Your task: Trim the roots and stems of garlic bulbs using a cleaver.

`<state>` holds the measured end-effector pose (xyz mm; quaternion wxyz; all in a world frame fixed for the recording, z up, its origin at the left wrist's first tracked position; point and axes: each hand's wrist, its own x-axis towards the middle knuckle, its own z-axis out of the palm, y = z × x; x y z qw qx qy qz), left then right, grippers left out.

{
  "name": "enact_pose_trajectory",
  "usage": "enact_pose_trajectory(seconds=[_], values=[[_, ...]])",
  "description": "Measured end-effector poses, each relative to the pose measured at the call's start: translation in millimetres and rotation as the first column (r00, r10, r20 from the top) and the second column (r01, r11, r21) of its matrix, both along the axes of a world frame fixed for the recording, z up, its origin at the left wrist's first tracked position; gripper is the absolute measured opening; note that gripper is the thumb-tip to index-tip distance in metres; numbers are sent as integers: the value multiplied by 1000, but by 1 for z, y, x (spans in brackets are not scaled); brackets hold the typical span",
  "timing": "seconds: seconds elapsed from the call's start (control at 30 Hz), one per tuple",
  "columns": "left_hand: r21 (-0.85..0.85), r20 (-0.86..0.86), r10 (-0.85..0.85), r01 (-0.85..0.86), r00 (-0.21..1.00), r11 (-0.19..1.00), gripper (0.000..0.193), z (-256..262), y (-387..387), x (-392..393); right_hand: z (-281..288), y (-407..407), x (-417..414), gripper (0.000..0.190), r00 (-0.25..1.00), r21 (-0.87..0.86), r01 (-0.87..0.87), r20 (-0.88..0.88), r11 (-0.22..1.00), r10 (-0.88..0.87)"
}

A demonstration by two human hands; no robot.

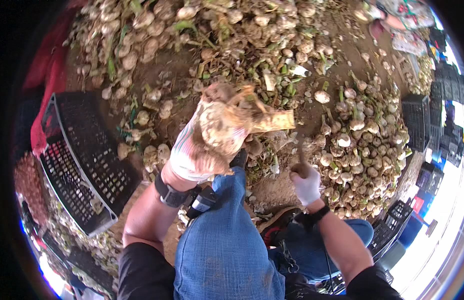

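Note:
My left hand (194, 153), in a striped, soiled glove, is raised in front of me and closed around a large garlic bulb (222, 127). The bulb's cut stem points right, and more dirty bulbs or roots bunch against the palm. To the right and lower, my right hand (307, 183) wears a white glove and grips the handle of a thin tool (301, 165), whose upper part is blurred against the soil; its kind cannot be told. Trimmed stems and leaves (284, 75) litter the ground beyond my hands.
A large garlic heap (153, 26) spreads across the far side; another pile (367, 150) lies right. A black plastic crate (93, 150) stands tilted at left beside red cloth (54, 82). Stacked black crates (415, 120) line the right. Another person's arm (395, 22) shows at upper right.

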<state>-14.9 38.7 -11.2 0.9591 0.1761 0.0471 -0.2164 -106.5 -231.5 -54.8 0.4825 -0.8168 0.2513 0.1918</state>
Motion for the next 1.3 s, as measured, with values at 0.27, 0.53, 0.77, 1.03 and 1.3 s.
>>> enact_pose_trajectory(seconds=[0.27,0.53,0.77,1.03,1.3], values=[[470,-25,-515,465,857,750,86,-39,-61,21,24,19,40,24,913,635,339,-43,695,-406],[787,-221,-176,281,959,549,51,-119,-23,52,52,-106,89,26,502,259,814,137,520,-854],[789,-65,-130,-28,989,-614,56,-147,2,162,2,2,-5,11,832,320,553,-162,769,-531],[731,-510,-194,303,838,-612,82,-170,26,185,14,24,-10,16,858,281,513,-185,811,-479],[582,-116,399,-264,909,769,82,-143,35,87,8,9,-28,11,807,185,588,-204,788,-554]])
